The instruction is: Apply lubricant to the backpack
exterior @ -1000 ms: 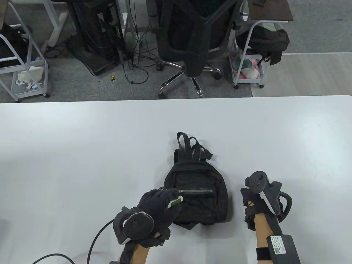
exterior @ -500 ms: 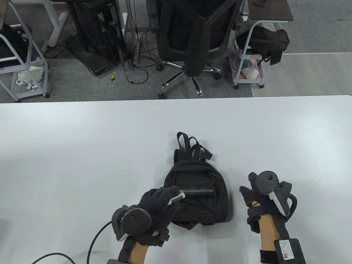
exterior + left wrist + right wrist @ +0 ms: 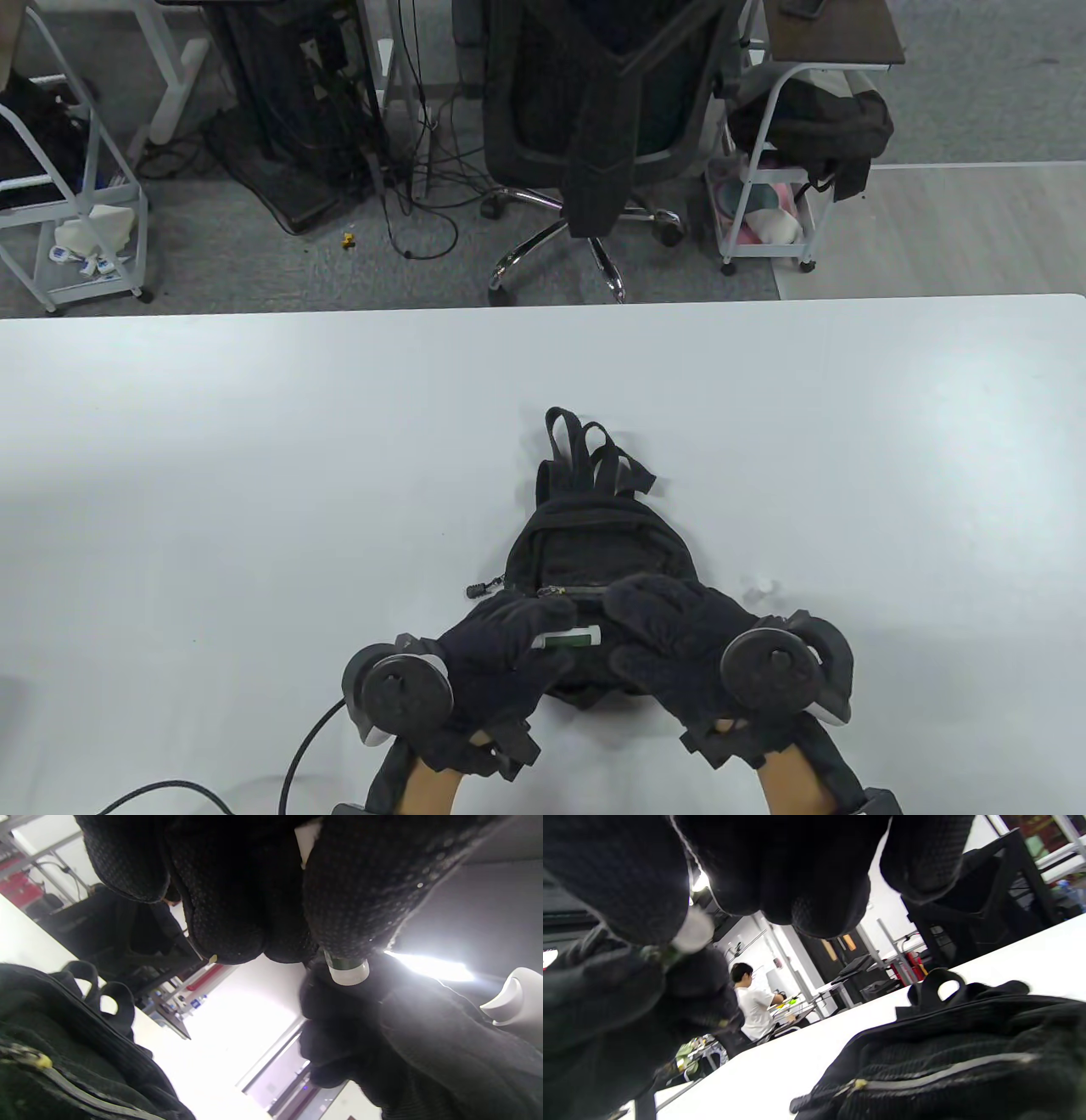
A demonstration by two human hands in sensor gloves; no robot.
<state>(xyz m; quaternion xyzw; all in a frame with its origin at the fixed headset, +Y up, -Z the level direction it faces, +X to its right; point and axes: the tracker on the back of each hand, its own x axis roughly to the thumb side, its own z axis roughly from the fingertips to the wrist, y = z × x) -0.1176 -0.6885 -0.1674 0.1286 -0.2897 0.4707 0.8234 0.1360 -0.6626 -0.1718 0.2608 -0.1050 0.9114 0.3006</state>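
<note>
Left hand [image 3: 501, 658] grips a small green lubricant tube [image 3: 571, 638], white end pointing right. Right hand [image 3: 679, 641] fingers curled at that white end; whether they pinch it, cannot tell. Both hands over near edge of black backpack [image 3: 594, 543], lying flat on white counter [image 3: 254, 475], straps away.

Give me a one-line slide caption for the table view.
Both hands meet over a black backpack on a white table; the left hand holds a small green lubricant tube.
</note>
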